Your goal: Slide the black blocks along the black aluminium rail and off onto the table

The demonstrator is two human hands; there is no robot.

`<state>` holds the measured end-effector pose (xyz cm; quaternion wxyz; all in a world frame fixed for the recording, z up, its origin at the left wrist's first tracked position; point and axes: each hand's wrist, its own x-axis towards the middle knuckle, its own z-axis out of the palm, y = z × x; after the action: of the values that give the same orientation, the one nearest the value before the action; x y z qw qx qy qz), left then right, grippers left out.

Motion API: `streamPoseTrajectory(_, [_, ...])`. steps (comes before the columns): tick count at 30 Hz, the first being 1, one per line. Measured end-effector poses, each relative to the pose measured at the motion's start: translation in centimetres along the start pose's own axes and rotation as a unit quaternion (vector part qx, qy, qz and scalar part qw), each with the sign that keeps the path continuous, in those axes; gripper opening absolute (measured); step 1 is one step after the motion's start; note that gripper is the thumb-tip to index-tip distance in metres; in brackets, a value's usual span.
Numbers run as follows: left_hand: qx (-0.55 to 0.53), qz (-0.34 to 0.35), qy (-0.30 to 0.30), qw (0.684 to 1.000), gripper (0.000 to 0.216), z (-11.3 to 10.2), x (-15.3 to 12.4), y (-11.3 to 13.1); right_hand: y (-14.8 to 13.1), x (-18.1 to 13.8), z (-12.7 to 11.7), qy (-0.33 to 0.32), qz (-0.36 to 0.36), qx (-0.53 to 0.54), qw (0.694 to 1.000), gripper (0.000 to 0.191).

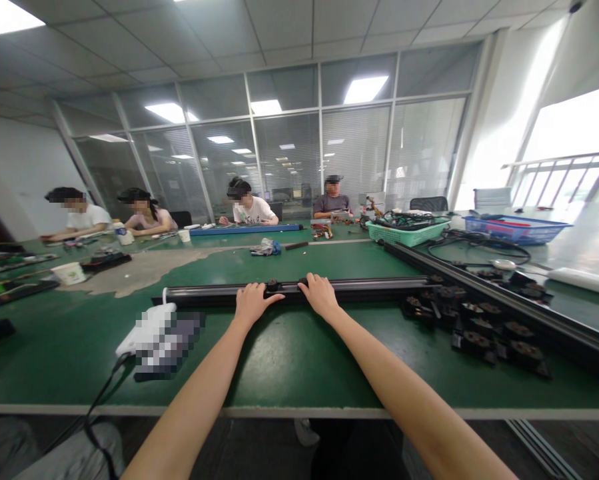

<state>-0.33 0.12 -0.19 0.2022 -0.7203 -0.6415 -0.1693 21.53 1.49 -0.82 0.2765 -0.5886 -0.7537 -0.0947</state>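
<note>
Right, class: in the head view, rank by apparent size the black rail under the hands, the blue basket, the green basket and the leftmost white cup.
1. Black rail, largest.
2. Blue basket and green basket: too close to rank.
3. Leftmost white cup, smallest.

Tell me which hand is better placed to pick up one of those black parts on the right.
Likely the right hand: it's at the black rail, nearer the black parts; the left hand sits farther away.
</note>
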Motion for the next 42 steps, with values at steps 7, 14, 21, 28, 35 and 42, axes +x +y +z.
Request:
streamPoseTrajectory(7, [0.001, -0.004, -0.004, 1.0, 0.071, -0.08, 0.04, 0.01, 0.23, -0.07, -0.32, -0.002, 0.01, 0.03, 0.999, 0.03])
streamPoseTrajectory(14, [0.002, -0.003, 0.001, 1.0, 0.072, 0.24, 0.07, -0.11, 0.5, -0.25, -0.5, -0.006, 0.018, 0.048, 0.999, 0.026])
streamPoseTrajectory(21, [0.002, -0.003, 0.002, 1.0, 0.072, 0.32, 0.14, -0.06, 0.56, -0.13, -0.29, -0.004, 0.019, 0.04, 0.999, 0.026])
streamPoseTrajectory(28, [0.001, -0.001, -0.003, 1.0, 0.072, 0.34, 0.2, -0.05, 0.56, -0.01, -0.38, -0.011, 0.026, 0.045, 0.999, 0.027])
streamPoseTrajectory(35, [-0.003, -0.003, -0.009, 1.0, 0.073, 0.01, 0.11, 0.05, 0.77, 0.0, -0.27, 0.001, 0.038, 0.067, 0.997, 0.027])
streamPoseTrajectory(42, [-0.006, -0.005, -0.011, 1.0, 0.074, -0.02, 0.1, 0.09, 0.79, -0.23, -0.43, -0.002, 0.032, 0.041, 0.999, 0.032])
